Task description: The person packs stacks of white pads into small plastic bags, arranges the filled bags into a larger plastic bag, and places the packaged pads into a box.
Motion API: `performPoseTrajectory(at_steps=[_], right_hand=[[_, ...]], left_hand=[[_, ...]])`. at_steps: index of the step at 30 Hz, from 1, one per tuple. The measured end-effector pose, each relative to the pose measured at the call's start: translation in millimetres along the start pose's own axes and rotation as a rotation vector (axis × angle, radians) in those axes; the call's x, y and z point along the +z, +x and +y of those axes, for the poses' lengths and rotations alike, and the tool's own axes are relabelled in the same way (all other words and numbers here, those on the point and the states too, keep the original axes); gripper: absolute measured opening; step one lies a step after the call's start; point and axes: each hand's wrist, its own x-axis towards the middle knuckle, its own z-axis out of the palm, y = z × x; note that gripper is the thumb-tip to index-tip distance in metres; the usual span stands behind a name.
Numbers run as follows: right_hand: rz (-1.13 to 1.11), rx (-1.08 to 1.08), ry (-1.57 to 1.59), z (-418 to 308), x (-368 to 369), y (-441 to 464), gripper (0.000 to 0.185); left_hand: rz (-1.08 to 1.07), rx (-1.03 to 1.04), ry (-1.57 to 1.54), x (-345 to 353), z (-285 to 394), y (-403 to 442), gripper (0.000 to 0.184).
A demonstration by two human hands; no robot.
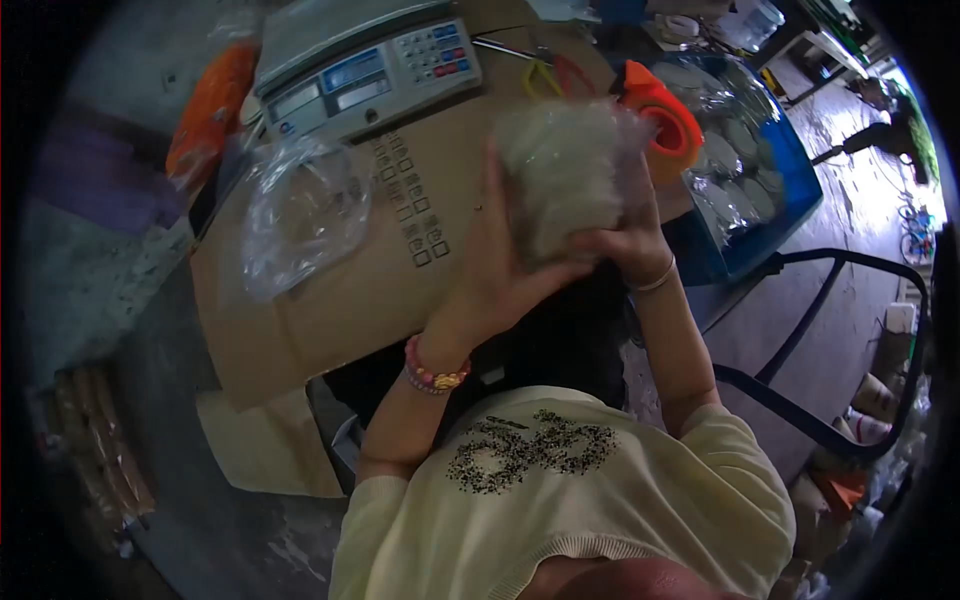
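Observation:
A clear plastic bag [560,170] packed with pale, off-white pieces is held up between my two hands over the cardboard's front edge. It is smeared by motion, so the pieces cannot be made out. My left hand [495,275], with a beaded bracelet at the wrist, presses the bag's left side and lower edge. On the other side, my right hand [635,240] grips the bag with its thumb across the lower corner. An orange tape dispenser [662,120] stands just beyond my right hand. On the cardboard [330,330] to my left lies a crumpled clear plastic bag [308,215].
A digital scale [365,80] stands at the back left beside an orange bag [210,110]. Scissors [560,78] lie behind my hands. The blue bin [800,190] on the right holds several bagged pale discs. A dark metal frame [820,430] is at the lower right.

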Motion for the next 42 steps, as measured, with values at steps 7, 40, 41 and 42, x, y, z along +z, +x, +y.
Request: performPoseTrajectory(at_steps=[7, 40, 41, 42], right_hand=[[-0.306, 0.135, 0.058, 33.0, 39.0, 14.2, 0.120], [-0.232, -0.041, -0.018, 25.3, 65.1, 44.6, 0.129], [-0.238, 0.013, -0.115, 36.7, 61.1, 41.9, 0.130], [-0.243, 0.072, -0.213, 43.7, 61.5, 41.1, 0.130]], left_hand=[[-0.050, -0.093, 0.484, -51.1, -33.4, -34.7, 0.119], [0.145, -0.089, -0.047, -49.3, -27.6, -1.3, 0.132], [0.145, -0.071, -0.041, -49.6, -36.6, -1.4, 0.132], [0.158, -0.109, -0.024, -48.3, -42.0, -1.6, 0.131]])
